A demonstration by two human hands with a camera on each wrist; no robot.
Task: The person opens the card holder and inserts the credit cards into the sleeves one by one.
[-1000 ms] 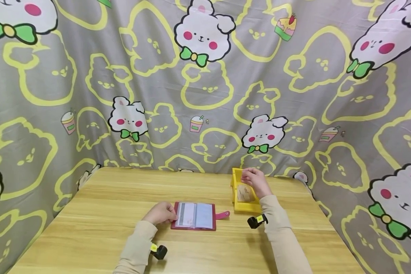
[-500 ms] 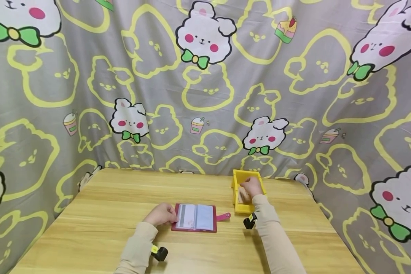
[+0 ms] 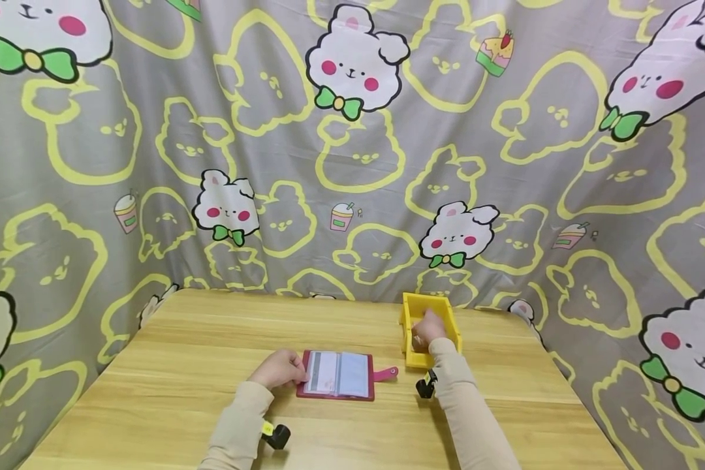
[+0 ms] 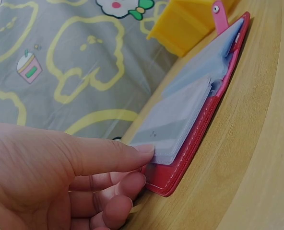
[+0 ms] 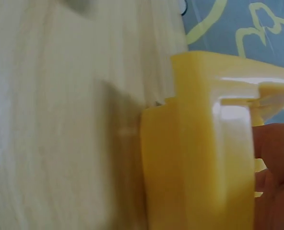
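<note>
An open red card holder (image 3: 352, 376) with clear plastic sleeves lies on the table, its pink snap strap (image 3: 386, 374) pointing right. A card with a grey stripe sits in the left sleeve (image 4: 168, 127). My left hand (image 3: 281, 369) pinches the holder's left edge, with the thumb on the sleeve's corner and the other fingers curled by the cover. Inside the yellow bin (image 3: 459, 336), my right hand (image 3: 432, 326) reaches down with its fingertips hidden. A brownish card (image 3: 418, 344) shows partly beside it. In the right wrist view, the bin's wall (image 5: 199, 158) covers most of that hand.
The wooden table (image 3: 211, 326) extends around the holder and the bin. A grey curtain (image 3: 294, 156) with cartoon prints hangs behind the table and along both sides. Small black cameras (image 3: 279, 437) are strapped to both wrists.
My right hand has gone from above the bin's back part down into it, over the brownish card. My left hand has stayed at the holder's left edge.
</note>
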